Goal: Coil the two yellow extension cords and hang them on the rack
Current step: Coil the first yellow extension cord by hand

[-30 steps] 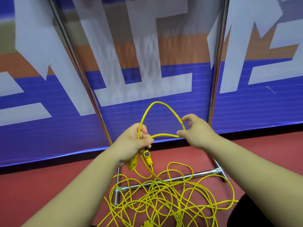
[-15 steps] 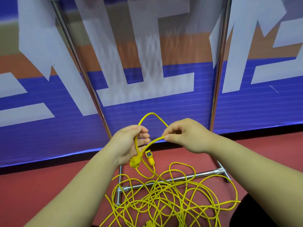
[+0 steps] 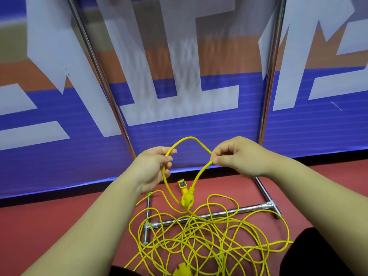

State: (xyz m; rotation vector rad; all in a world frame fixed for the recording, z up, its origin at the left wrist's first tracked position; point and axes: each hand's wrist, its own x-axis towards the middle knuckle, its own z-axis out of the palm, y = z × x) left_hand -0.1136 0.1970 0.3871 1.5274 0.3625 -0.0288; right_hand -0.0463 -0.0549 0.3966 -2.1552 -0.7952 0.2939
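The yellow extension cords [image 3: 199, 246] lie mostly tangled on the red floor [image 3: 49, 226], across the rack's base bar [image 3: 219, 213]. They look light, limp and likely to snag, so are best gripped just above the plug [image 3: 187, 200]. A raised loop [image 3: 188, 137] spans both hands: the left hand [image 3: 153, 168] curls around it and the right hand [image 3: 237, 156] pinches it.

place: indoor hall | red floor [image 3: 49, 226] | blue-and-white printed banner [image 3: 39, 166] | steel rack [image 3: 255, 208]

bare left hand [image 3: 153, 168] and right hand [image 3: 239, 156], black clothing [image 3: 322, 255].
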